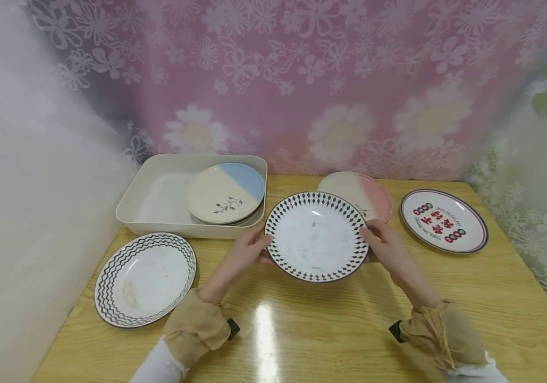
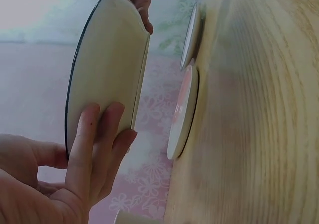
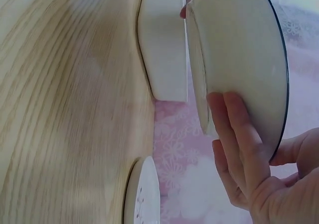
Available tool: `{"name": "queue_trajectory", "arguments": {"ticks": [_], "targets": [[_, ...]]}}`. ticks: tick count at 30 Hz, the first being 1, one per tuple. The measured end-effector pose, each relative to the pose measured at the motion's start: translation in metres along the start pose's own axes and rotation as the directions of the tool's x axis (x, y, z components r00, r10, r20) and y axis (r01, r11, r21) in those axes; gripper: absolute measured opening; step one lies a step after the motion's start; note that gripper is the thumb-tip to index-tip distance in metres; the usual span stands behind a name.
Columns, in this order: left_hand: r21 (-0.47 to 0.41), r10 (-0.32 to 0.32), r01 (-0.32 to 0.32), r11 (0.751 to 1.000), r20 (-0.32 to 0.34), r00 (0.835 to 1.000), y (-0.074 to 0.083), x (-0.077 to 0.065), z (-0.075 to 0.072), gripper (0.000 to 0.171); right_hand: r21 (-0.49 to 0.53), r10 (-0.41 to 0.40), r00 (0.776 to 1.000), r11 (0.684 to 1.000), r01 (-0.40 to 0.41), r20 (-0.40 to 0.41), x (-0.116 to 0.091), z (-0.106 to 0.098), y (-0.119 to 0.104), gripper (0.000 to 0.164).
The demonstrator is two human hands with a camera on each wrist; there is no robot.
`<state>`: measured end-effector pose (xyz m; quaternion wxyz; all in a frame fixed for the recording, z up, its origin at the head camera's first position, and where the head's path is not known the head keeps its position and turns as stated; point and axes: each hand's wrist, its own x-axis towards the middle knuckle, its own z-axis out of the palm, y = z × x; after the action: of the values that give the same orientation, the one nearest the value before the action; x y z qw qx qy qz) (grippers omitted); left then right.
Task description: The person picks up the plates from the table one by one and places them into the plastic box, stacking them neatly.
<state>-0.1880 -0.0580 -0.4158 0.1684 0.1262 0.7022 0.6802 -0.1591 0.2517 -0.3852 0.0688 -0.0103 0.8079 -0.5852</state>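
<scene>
Both hands hold a white plate (image 1: 316, 239) with a ring of black diamonds, raised off the table. My left hand (image 1: 253, 246) grips its left edge, thumb at the rim and fingers spread under the plate's pale underside (image 2: 107, 59). On the opposite edge my right hand (image 1: 382, 242) grips the same way, its fingers (image 3: 239, 134) against the underside. Behind the held plate lies a cream and pink plate (image 1: 378, 194), partly covered by it in the head view. A white plate with zigzag lines (image 1: 158, 282) lies beside my left forearm.
A cream rectangular bin (image 1: 153, 186) stands at the back left, with a cream and blue plate (image 1: 220, 194) on top of other plates inside. An oval plate with red lettering (image 1: 445, 221) lies at the right. A pink flowered curtain (image 1: 302, 80) hangs behind the wooden table (image 1: 321, 335).
</scene>
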Motion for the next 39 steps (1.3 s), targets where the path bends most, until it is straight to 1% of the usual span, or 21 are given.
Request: {"name": "queue_trajectory", "arguments": {"ticks": [6, 9, 15, 21, 24, 26, 29, 35, 39], "targets": [[-0.044, -0.022, 0.019, 0.999, -0.067, 0.998, 0.005, -0.003, -0.009, 0.045, 0.022, -0.004, 1.0, 1.0, 0.004, -0.001, 0.003, 0.005, -0.005, 0.046], [-0.055, -0.018, 0.013, 0.998, -0.076, 0.997, 0.008, -0.004, -0.013, 0.047, 0.027, -0.009, 1.0, 1.0, 0.009, -0.004, 0.005, 0.008, -0.007, 0.048], [-0.055, -0.01, 0.004, 0.998, -0.118, 0.993, 0.015, -0.005, -0.021, 0.046, 0.064, -0.06, 0.998, 0.996, 0.059, 0.019, 0.005, 0.01, -0.01, 0.051], [-0.061, 0.007, -0.015, 0.998, -0.127, 0.992, 0.025, -0.005, -0.038, 0.046, 0.094, -0.119, 0.991, 0.989, 0.112, 0.069, 0.007, 0.011, -0.012, 0.053], [-0.065, 0.015, -0.026, 0.998, -0.16, 0.987, 0.031, -0.005, -0.05, 0.045, 0.081, -0.147, 0.985, 0.987, 0.14, 0.086, 0.007, 0.01, -0.012, 0.052], [-0.061, 0.023, -0.035, 0.998, -0.192, 0.981, 0.035, -0.003, -0.059, 0.045, 0.071, -0.16, 0.983, 0.985, 0.154, 0.09, 0.007, 0.009, -0.011, 0.051], [-0.063, 0.02, -0.038, 0.997, -0.253, 0.967, 0.041, -0.001, -0.075, 0.044, 0.07, -0.171, 0.981, 0.984, 0.165, 0.089, 0.005, 0.005, -0.008, 0.048], [-0.094, 0.009, -0.046, 0.994, -0.364, 0.931, 0.048, 0.005, -0.105, 0.044, 0.082, -0.176, 0.981, 0.982, 0.169, 0.083, 0.002, -0.002, -0.001, 0.041], [-0.114, -0.015, -0.037, 0.993, -0.419, 0.908, 0.049, 0.008, -0.12, 0.045, 0.075, -0.163, 0.983, 0.985, 0.157, 0.08, -0.001, -0.008, 0.004, 0.043]]}}
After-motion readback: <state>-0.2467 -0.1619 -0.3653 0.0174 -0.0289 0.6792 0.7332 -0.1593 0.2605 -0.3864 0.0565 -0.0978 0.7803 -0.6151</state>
